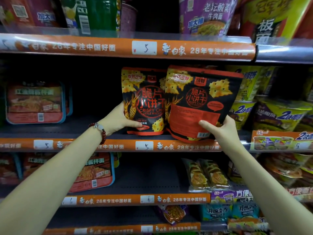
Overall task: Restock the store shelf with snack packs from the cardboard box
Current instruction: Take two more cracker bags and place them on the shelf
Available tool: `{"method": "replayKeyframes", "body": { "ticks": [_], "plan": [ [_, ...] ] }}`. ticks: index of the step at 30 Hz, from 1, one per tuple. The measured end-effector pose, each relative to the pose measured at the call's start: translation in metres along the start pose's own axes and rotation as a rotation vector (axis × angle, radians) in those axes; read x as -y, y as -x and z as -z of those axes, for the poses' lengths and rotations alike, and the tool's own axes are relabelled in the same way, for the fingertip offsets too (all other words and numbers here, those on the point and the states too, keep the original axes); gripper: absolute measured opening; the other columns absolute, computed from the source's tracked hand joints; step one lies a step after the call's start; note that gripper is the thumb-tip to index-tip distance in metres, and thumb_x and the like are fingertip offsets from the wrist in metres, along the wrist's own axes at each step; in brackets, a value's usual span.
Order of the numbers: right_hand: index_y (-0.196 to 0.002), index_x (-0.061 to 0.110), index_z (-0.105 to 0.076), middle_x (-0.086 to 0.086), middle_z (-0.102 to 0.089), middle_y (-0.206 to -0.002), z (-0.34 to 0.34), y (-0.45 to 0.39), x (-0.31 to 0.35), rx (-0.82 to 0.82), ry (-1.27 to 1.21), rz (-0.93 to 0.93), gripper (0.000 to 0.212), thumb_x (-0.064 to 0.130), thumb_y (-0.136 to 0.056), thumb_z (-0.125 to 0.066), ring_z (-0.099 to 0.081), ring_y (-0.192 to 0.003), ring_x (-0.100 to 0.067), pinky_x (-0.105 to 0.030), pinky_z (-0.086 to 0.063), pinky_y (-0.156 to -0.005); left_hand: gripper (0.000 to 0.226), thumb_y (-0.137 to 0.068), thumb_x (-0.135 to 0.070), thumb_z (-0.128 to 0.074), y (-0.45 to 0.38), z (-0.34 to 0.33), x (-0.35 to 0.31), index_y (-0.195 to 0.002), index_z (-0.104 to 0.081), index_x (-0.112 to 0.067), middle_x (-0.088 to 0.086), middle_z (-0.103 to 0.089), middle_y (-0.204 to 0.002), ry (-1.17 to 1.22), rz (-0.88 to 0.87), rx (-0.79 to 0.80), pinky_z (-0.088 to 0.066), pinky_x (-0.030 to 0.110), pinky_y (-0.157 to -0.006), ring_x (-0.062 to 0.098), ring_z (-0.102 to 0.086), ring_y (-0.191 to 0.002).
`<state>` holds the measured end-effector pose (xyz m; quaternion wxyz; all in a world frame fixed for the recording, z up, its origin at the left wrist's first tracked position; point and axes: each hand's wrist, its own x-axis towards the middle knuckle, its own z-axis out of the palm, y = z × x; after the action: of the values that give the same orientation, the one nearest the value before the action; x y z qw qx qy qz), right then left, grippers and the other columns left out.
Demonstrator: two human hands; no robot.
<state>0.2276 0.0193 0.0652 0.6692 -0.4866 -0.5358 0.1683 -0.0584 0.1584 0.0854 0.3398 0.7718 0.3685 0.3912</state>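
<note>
setting: store shelving with orange price strips; the middle shelf [105,131] is the work surface. the left hand [121,120] grips the lower left edge of the left snack pack [144,102], which stands upright on the shelf. the right hand [220,128] grips the lower right corner of the right snack pack [201,102], tilted at the shelf front, overlapping the first. both packs: black-and-red pouches printed with yellow crackers. judged light, soft and crushable; hold low at the edges, not the centre. noodle trays [35,102] and cup noodles [277,114] flank them.
</note>
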Motion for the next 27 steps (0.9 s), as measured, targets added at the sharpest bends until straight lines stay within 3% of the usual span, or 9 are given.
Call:
{"method": "replayKeyframes", "body": {
  "ticks": [4, 9, 12, 17, 23, 27],
  "plan": [
    [-0.106, 0.013, -0.067, 0.006, -0.072, -0.100, 0.001, -0.014, -0.002, -0.038, 0.051, -0.040, 0.035, 0.022, -0.075, -0.080, -0.070, -0.090, -0.003, -0.019, -0.057, -0.074, 0.082, -0.061, -0.009, -0.086, -0.010, -0.009, 0.010, -0.129, -0.043, -0.021, -0.010, -0.056, -0.119, -0.051, -0.008, -0.089, -0.040, 0.031, -0.101, 0.008, -0.052, -0.112],
    [-0.101, 0.019, -0.066, 0.003, -0.072, -0.102, -0.002, -0.024, -0.004, -0.012, 0.027, -0.108, 0.028, 0.022, -0.076, -0.080, -0.069, -0.094, -0.011, -0.027, -0.055, -0.078, 0.085, -0.060, -0.019, -0.087, -0.023, -0.016, 0.019, -0.132, -0.042, -0.023, -0.002, -0.055, -0.132, -0.081, 0.024, -0.128, -0.037, 0.038, -0.108, 0.012, -0.049, -0.121],
    [-0.096, 0.023, -0.066, 0.003, -0.072, -0.100, -0.002, -0.025, -0.003, 0.003, 0.017, -0.126, 0.024, 0.020, -0.076, -0.079, -0.069, -0.093, -0.011, -0.026, -0.055, -0.077, 0.084, -0.059, -0.022, -0.088, -0.025, -0.013, 0.019, -0.130, -0.044, -0.022, 0.000, -0.056, -0.131, -0.128, 0.034, -0.099, -0.038, 0.040, -0.108, 0.017, -0.051, -0.122],
    [-0.094, 0.024, -0.066, 0.005, -0.072, -0.098, -0.001, -0.024, 0.000, 0.032, 0.004, -0.123, 0.023, 0.018, -0.076, -0.078, -0.070, -0.089, -0.007, -0.018, -0.056, -0.069, 0.075, -0.062, -0.027, -0.086, -0.022, -0.011, 0.024, -0.128, -0.049, -0.018, 0.001, -0.059, -0.127, -0.155, 0.068, -0.127, -0.040, 0.031, -0.100, 0.016, -0.053, -0.117],
    [-0.095, 0.022, -0.067, 0.002, -0.073, -0.099, 0.003, -0.024, 0.001, 0.059, -0.001, -0.157, 0.024, 0.017, -0.075, -0.079, -0.070, -0.093, -0.015, -0.032, -0.055, -0.080, 0.074, -0.063, -0.029, -0.086, -0.020, -0.010, 0.023, -0.127, -0.050, -0.016, 0.000, -0.060, -0.126, -0.203, 0.111, -0.130, -0.041, 0.036, -0.104, 0.018, -0.054, -0.117],
    [-0.096, 0.021, -0.066, 0.001, -0.073, -0.100, 0.006, -0.022, 0.003, 0.089, -0.007, -0.167, 0.025, 0.015, -0.075, -0.079, -0.070, -0.095, -0.016, -0.033, -0.056, -0.082, 0.066, -0.065, -0.019, -0.085, -0.016, -0.008, 0.025, -0.123, -0.054, -0.014, 0.003, -0.062, -0.123, -0.163, 0.131, -0.104, -0.043, 0.038, -0.104, 0.016, -0.055, -0.114]
  ]
}}
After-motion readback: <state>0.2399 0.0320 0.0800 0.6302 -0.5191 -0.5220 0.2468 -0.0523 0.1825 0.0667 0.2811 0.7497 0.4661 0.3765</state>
